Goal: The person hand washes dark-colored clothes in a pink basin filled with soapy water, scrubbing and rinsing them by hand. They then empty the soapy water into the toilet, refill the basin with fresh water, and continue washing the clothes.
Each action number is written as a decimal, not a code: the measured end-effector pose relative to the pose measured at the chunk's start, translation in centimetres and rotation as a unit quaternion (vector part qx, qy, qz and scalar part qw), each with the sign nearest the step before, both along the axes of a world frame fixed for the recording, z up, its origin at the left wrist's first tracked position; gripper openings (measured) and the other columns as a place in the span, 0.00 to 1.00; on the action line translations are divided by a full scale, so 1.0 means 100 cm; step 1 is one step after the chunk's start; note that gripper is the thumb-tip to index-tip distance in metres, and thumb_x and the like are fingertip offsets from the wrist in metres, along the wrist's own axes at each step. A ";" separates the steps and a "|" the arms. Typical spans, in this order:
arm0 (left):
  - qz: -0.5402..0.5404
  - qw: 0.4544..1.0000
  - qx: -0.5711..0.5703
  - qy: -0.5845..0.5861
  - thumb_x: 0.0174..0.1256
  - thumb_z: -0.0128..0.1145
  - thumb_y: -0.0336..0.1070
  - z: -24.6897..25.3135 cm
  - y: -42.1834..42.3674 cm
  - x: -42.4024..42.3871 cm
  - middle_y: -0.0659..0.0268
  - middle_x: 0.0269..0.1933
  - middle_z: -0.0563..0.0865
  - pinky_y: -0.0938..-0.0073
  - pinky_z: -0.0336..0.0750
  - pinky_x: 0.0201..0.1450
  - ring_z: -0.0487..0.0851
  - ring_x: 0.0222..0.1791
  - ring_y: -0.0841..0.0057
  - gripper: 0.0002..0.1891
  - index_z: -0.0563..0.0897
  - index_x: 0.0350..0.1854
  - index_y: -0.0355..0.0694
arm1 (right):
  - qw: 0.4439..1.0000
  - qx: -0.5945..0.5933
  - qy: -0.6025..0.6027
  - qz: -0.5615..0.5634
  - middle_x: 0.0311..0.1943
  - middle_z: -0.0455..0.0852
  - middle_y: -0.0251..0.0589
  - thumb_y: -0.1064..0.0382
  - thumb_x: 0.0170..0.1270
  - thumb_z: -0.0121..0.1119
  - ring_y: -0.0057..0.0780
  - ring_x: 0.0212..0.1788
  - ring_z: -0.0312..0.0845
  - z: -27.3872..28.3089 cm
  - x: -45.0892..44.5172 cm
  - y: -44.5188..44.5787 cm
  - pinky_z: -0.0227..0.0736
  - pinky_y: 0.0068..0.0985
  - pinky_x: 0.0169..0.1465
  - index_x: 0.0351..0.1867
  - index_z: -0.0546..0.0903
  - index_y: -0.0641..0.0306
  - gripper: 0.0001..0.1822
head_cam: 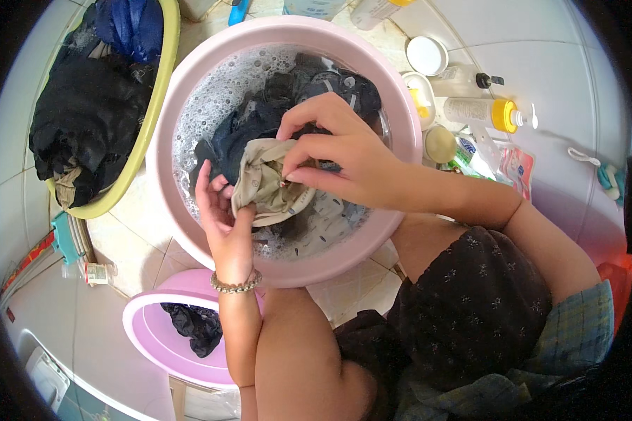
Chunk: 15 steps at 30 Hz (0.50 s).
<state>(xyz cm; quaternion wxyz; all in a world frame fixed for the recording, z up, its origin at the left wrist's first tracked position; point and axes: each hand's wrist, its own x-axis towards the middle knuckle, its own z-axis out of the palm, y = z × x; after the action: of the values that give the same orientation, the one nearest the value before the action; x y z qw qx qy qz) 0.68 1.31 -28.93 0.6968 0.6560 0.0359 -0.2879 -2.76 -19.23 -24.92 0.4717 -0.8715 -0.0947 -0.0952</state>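
Over a large pink plastic basin [169, 110] of sudsy water, my left hand [225, 216] holds a cream patterned garment [260, 163] by its lower left edge, thumb over the rim of the cloth. My right hand [337, 158] is at the garment's right side, thumb and forefinger pinching a bit of it near the middle. The cloth is bunched into a bowl shape. Dark wet clothes [253, 118] soak beneath and behind it, and a pale printed cloth [316, 231] lies in the water nearer to me. A beaded bracelet circles my left wrist.
A yellow-green tub [167, 79] of dark clothes [92, 110] stands at the left. A tilted pink-purple basin [152, 344] with a black cloth [195, 326] is at the lower left. Pump bottles [471, 111], a white lid [426, 55] and a soap dish [418, 100] line the right wall.
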 end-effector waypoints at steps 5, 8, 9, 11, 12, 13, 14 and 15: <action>-0.074 0.887 0.260 -0.374 0.43 0.57 0.17 0.025 -0.008 0.002 0.63 0.51 0.67 0.71 0.63 0.56 0.68 0.49 0.70 0.37 0.66 0.62 0.42 | 0.999 0.004 -0.054 -0.002 0.41 0.74 0.34 0.67 0.47 0.64 0.36 0.44 0.69 0.010 0.002 0.000 0.62 0.33 0.50 0.27 0.77 0.57 0.07; -0.113 0.876 0.207 -0.420 0.42 0.61 0.21 0.041 -0.009 0.004 0.62 0.47 0.73 0.68 0.61 0.56 0.69 0.47 0.67 0.24 0.79 0.48 0.39 | 0.996 -0.028 -0.080 0.019 0.41 0.75 0.31 0.67 0.47 0.65 0.35 0.45 0.69 0.016 0.001 -0.001 0.62 0.33 0.50 0.27 0.77 0.56 0.07; -0.140 0.866 0.207 -0.434 0.43 0.62 0.22 0.046 -0.009 0.005 0.62 0.45 0.74 0.68 0.61 0.56 0.70 0.47 0.68 0.21 0.80 0.45 0.39 | 0.995 -0.033 -0.085 0.030 0.41 0.76 0.30 0.67 0.47 0.65 0.35 0.45 0.69 0.017 0.001 0.000 0.62 0.32 0.50 0.27 0.76 0.56 0.07; -0.154 0.887 0.168 -0.400 0.50 0.59 0.23 0.044 -0.012 0.010 0.62 0.39 0.78 0.74 0.66 0.49 0.74 0.40 0.71 0.10 0.80 0.37 0.35 | 0.995 -0.019 -0.094 0.023 0.38 0.78 0.32 0.66 0.50 0.63 0.36 0.43 0.72 0.015 0.003 0.003 0.65 0.31 0.47 0.28 0.77 0.56 0.06; -0.137 0.918 0.119 -0.353 0.54 0.57 0.23 0.036 -0.009 0.008 0.62 0.39 0.78 0.76 0.67 0.47 0.74 0.40 0.74 0.07 0.78 0.36 0.33 | 0.995 -0.011 -0.099 0.020 0.36 0.80 0.32 0.65 0.51 0.63 0.36 0.42 0.74 0.013 0.006 0.005 0.66 0.31 0.46 0.29 0.77 0.56 0.06; -0.119 0.943 0.069 -0.303 0.58 0.54 0.24 0.028 -0.006 0.006 0.62 0.39 0.78 0.79 0.67 0.44 0.74 0.39 0.77 0.05 0.77 0.36 0.31 | 0.999 0.015 -0.019 0.022 0.34 0.80 0.34 0.64 0.53 0.61 0.37 0.39 0.75 0.010 0.007 0.007 0.67 0.31 0.43 0.30 0.77 0.57 0.05; -0.056 0.976 0.036 -0.206 0.67 0.48 0.28 0.025 -0.007 0.001 0.65 0.36 0.79 0.85 0.67 0.39 0.74 0.35 0.84 0.05 0.76 0.34 0.33 | 0.997 0.041 0.062 0.025 0.32 0.81 0.37 0.64 0.55 0.60 0.38 0.37 0.76 0.004 0.007 0.008 0.69 0.31 0.40 0.30 0.77 0.57 0.05; -0.023 0.986 0.040 -0.163 0.68 0.47 0.29 0.017 -0.004 -0.001 0.66 0.36 0.79 0.85 0.68 0.38 0.74 0.35 0.85 0.06 0.76 0.35 0.33 | 0.987 0.066 0.144 0.027 0.29 0.82 0.39 0.63 0.57 0.59 0.39 0.34 0.78 -0.005 0.008 0.011 0.70 0.31 0.38 0.31 0.77 0.58 0.05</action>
<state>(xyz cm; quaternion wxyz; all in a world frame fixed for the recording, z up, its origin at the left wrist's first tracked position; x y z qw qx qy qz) 0.55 0.91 -27.27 0.6595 0.7223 -0.0819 -0.1914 -1.96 -18.17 -25.39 0.5390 -0.8403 -0.0434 0.0380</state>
